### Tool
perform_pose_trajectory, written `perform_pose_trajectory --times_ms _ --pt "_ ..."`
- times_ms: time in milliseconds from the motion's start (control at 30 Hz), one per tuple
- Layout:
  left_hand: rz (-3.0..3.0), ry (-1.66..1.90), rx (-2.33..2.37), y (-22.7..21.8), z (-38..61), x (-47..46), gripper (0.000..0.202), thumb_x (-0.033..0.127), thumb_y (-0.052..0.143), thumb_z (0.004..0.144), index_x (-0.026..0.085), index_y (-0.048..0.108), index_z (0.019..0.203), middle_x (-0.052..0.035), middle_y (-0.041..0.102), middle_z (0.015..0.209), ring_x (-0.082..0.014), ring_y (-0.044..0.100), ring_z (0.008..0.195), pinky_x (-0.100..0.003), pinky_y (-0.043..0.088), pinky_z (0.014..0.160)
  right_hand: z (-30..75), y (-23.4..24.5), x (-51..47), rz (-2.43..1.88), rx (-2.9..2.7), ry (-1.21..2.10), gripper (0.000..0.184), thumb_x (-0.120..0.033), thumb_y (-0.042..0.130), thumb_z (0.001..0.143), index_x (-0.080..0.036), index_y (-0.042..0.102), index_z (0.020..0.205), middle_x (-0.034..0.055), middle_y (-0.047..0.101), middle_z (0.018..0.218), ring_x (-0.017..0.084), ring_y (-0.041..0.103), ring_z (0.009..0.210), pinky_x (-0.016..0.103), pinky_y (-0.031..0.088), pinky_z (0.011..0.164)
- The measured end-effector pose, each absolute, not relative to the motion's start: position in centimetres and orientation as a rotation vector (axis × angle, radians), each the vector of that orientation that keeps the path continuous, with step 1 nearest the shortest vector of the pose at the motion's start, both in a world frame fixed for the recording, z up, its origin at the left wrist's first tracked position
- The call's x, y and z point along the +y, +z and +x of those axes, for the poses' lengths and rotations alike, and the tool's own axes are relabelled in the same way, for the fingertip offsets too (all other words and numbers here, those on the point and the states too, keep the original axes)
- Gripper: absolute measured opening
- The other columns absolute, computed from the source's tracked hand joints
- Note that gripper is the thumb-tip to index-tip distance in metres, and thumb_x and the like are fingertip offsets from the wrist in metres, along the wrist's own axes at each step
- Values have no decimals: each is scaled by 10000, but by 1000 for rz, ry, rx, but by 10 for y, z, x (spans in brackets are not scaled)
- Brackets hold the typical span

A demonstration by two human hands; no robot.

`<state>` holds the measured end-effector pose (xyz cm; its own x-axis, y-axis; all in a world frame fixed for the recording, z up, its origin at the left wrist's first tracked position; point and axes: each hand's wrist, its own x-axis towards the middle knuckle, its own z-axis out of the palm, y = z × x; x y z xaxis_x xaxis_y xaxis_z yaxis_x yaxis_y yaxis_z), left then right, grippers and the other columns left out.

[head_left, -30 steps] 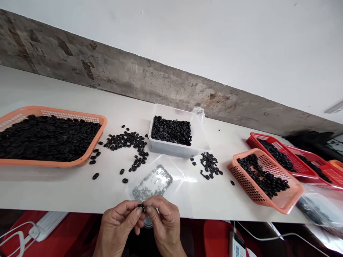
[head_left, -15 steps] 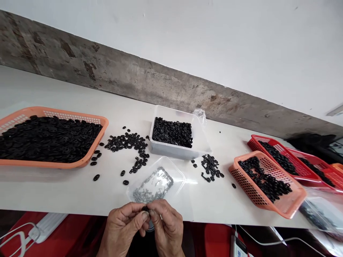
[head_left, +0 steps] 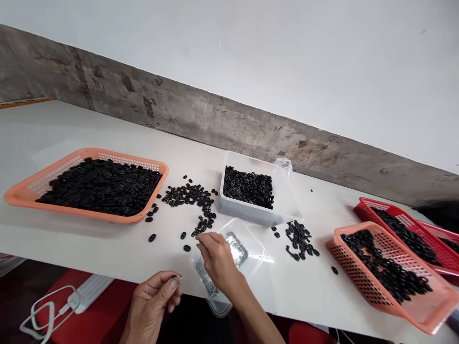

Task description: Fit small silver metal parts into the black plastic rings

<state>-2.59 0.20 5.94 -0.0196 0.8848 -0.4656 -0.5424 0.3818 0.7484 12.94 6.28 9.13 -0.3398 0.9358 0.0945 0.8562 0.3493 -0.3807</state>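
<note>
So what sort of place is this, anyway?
Probably a small workshop: a long white table holds a shallow orange perforated plastic basket heaped with small black oval pieces, and a clear plastic tray containing tiny silvery pieces.

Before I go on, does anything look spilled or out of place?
Yes. Loose black pieces lie on the white table between the left orange basket and the white bin, outside any container; one lone piece lies beside the right orange basket. The near end of the clear tray seems to overhang the table edge.
</note>
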Motion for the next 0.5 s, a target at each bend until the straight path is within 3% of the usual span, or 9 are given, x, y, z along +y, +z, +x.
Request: perform_pose_trajectory --times_ms 100,200,300,500 --pt "272 1210 1104 44 -47 3 238 290 860 535 147 729 673 -26 685 541 -108 555 468 -180 395 426 111 78 107 -1595 -2536 419 138 -66 541 882 -144 642 829 56 659 825 186 628 812 347 467 839" --pt "189 1242 1088 31 -61 3 247 271 870 534 147 726 691 -27 702 566 -105 571 481 -172 401 434 93 67 137 -1600 -2736 471 72 -158 575 902 -122 634 921 43 656 906 189 635 851 402 492 833" --pt "159 1286 1067 26 -68 4 223 246 861 566 151 724 713 -19 714 594 -96 581 496 -168 410 455 81 65 154 -1622 -2876 513 183 -254 572 920 -131 605 1050 58 635 1040 199 630 914 401 521 806" --pt "152 1289 1041 23 -65 9 202 241 842 605 133 715 719 -23 705 585 -95 581 497 -172 405 457 66 70 172 -1701 -3014 530 213 -264 572 921 -136 590 1090 69 623 1073 196 634 901 379 541 769"
